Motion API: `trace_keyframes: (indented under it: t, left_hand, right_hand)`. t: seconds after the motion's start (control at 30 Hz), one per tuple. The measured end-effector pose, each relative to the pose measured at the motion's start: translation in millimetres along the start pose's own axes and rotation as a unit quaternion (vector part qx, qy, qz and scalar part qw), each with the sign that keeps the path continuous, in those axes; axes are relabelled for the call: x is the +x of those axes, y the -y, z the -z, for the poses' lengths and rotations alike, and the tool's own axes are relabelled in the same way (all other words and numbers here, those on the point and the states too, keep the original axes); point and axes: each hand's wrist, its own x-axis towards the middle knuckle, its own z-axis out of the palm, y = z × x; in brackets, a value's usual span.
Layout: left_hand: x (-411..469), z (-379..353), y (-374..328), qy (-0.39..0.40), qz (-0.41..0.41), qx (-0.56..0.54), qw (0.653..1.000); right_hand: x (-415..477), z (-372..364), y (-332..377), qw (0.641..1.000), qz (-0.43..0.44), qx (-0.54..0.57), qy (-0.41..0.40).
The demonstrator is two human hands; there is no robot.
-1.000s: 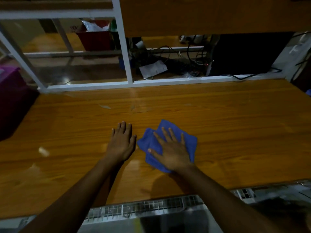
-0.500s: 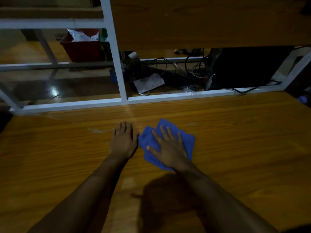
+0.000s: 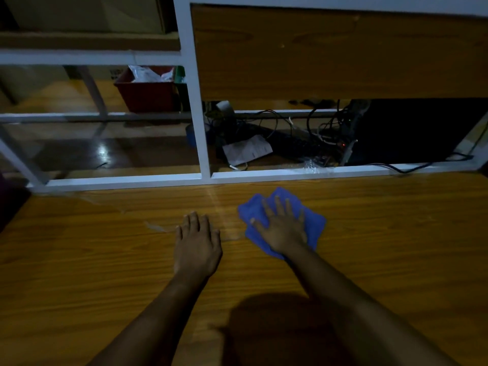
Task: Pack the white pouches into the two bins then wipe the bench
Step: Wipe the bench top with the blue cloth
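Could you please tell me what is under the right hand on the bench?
A blue cloth, pressed flat on the wooden bench by the right hand; its edges show around the hand. The bench surface beneath it is hidden.

Blue cloth (image 3: 315, 225) middle hidden under right hand (image 3: 284, 229); red bin (image 3: 148, 96) left of white post (image 3: 196, 114), contents too dim to tell.
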Motion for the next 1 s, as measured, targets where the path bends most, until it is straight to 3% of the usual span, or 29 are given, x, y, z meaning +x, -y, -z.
trace_keyframes:
  t: [0.1,0.17,0.27,0.37,0.43,0.53,0.63,0.7,0.77,0.9,0.93,1.0]
  left_hand:
    - [-1.4,0.3,-1.8,-0.013,0.014,-0.002,1.0]
    - [-1.3,1.2,-1.5,-0.024,0.047,-0.001,0.999]
    - [-1.9,1.1,-3.8,-0.027,0.074,0.009,0.997]
    - [-0.2,1.0,-6.5,-0.033,0.107,0.017,0.994]
    - [0.7,3.4,-7.0,-0.035,0.129,0.009,0.991]
    - [-0.2,4.7,-0.5,-0.06,0.11,-0.04,0.991]
    - [-9.2,12.0,14.4,-0.079,0.07,-0.109,0.989]
    - [-17.3,20.8,32.2,-0.07,0.045,-0.076,0.994]
    - [-24.1,30.6,54.9,-0.042,0.053,-0.038,0.997]
    - [-37.2,46.9,101.0,-0.013,0.089,-0.015,0.996]
    - [-39.0,50.7,109.1,-0.017,0.094,-0.015,0.995]
    - [-41.3,56.6,122.5,-0.022,0.106,-0.012,0.994]
  right_hand:
    - [-22.5,-2.2,-6.4,0.986,0.165,-0.014,0.027]
    - [-17.5,4.8,-31.9,0.984,0.177,-0.008,0.027]
    - [17.3,10.2,-59.7,0.999,0.037,-0.013,-0.007]
    - [51.4,4.9,-28.9,0.99,-0.134,0.021,-0.037]
    - [63.1,2.2,11.6,0.986,-0.156,0.04,-0.036]
    - [56.8,-9.2,68.8,1.0,0.016,0.017,-0.017]
    - [38.2,-12.6,84.0,0.978,0.205,-0.01,0.023]
    - [38.0,-2.2,69.5,0.966,0.257,-0.014,0.025]
    - [47.6,1.7,56.0,0.979,0.202,-0.01,-0.017]
    - [63.4,-10.6,90.7,0.998,-0.037,0.019,-0.038]
    - [64.5,-15.5,110.0,0.998,-0.042,0.028,-0.03]
    - [60.4,-25.0,147.7,0.998,0.046,0.03,-0.013]
